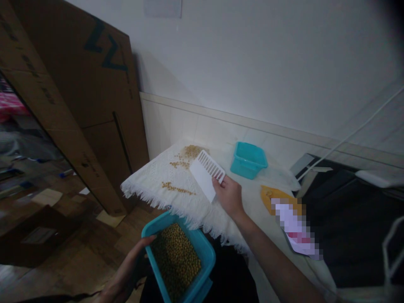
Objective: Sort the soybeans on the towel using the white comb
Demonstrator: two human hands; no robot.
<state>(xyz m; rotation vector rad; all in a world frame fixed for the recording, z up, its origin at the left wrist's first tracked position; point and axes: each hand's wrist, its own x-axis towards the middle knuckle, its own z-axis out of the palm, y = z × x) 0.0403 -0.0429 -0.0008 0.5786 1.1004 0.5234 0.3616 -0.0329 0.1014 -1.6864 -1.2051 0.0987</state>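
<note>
My left hand (pixel 135 257) grips the left rim of a teal plastic bin (pixel 206 252), held just below the table's front edge. Inside lie many round yellow-tan beans (pixel 180 244), with darker, greenish ones on the shaded side. My right hand (pixel 229 197) is closed on a flat white plastic scraper with slots (pixel 203 179) along its far edge. The scraper is over the white fringed tablecloth (pixel 151 179). Just beyond it is a pile of tan beans (pixel 192 150), and a loose row of beans (pixel 176 189) lies nearer the cloth's edge.
A second teal bin (pixel 249 158) stands on the cloth near the wall. To the right are a yellow packet (pixel 267 195), a partly blurred pale packet (pixel 292 231) and a black bag-like object (pixel 344 219). A tall cardboard box (pixel 104 97) stands left of the table.
</note>
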